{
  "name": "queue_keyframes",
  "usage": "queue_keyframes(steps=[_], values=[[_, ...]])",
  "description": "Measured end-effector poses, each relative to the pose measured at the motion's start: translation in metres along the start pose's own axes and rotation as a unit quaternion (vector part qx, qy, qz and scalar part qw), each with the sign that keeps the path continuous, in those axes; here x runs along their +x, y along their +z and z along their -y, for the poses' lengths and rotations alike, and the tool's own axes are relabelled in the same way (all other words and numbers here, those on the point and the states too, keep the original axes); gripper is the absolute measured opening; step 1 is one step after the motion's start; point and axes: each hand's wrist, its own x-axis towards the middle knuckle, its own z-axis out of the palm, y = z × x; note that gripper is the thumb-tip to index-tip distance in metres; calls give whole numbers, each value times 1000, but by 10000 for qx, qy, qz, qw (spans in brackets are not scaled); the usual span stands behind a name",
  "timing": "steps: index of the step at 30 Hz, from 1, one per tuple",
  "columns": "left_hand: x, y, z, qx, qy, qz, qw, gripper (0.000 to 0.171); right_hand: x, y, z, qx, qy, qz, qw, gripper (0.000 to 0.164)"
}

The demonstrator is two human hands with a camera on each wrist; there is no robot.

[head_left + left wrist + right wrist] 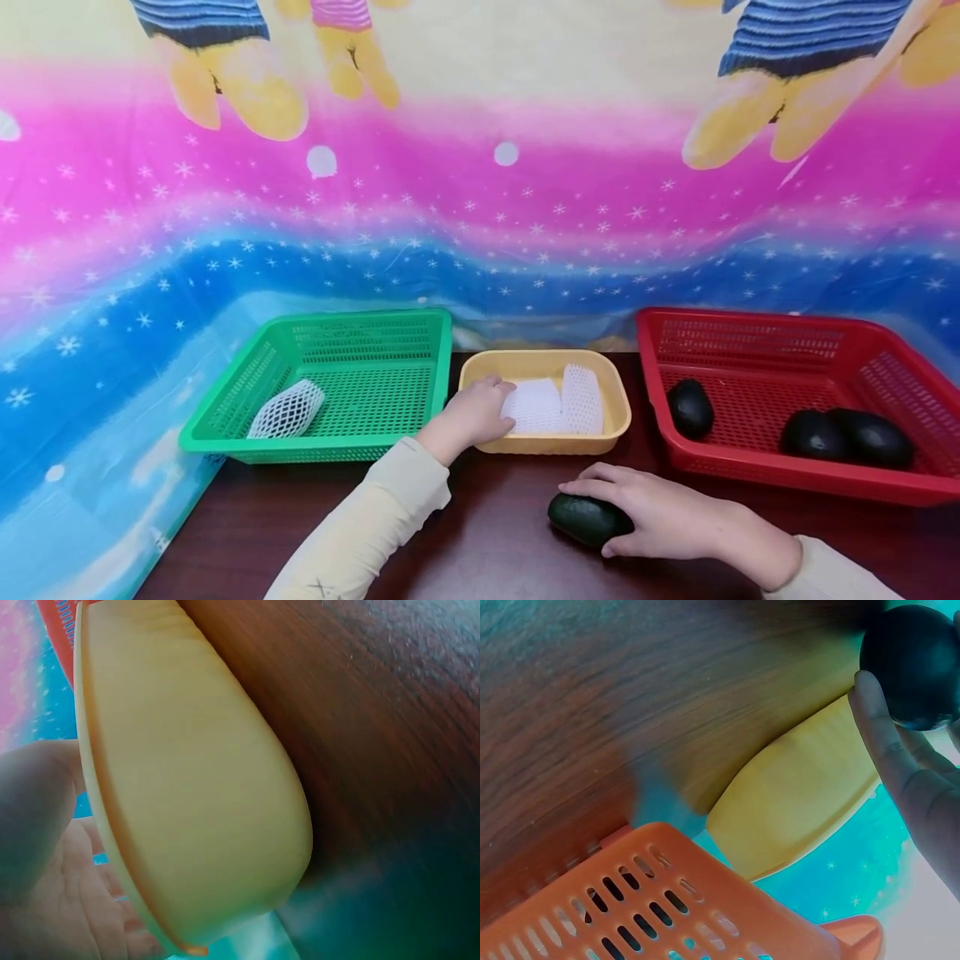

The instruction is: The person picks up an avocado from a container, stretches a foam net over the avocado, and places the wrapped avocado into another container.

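Note:
My right hand holds a dark green avocado above the near table, fingers over its far side and thumb at its near side. The right wrist view also shows the dark avocado against the fingers. My left hand reaches over the left end of a yellow tub. White foam net sleeves lie in the tub just beside its fingertips. In the left wrist view, the left hand extends past the tub's rim with thumb and fingers apart; whether they touch a sleeve is hidden.
On the left stands a green basket holding an avocado in a white foam net. A red basket on the right contains bare dark avocados. Behind everything hangs a colourful printed cloth.

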Motion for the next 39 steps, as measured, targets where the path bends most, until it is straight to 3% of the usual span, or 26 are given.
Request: queue_keyframes(steps=[6,13,24,31,39], values=[[2,0,-1,139,-55,-140,9998,56,1,-3,-1,217,101,134,9996,67],[3,-2,-1,280,-35,-435,9987,52,4,-4,0,115,100,104,9998,68],[2,-8,-4,-502,138,-686,9963,17,5,-2,1,115,182,102,9997,68],[-5,-14,-5,-809,296,-761,9934,13,3,0,2,115,157,68,9998,64],[-17,-22,-5,-1045,549,-1094,9870,15,2,0,4,28,130,33,9999,64]])
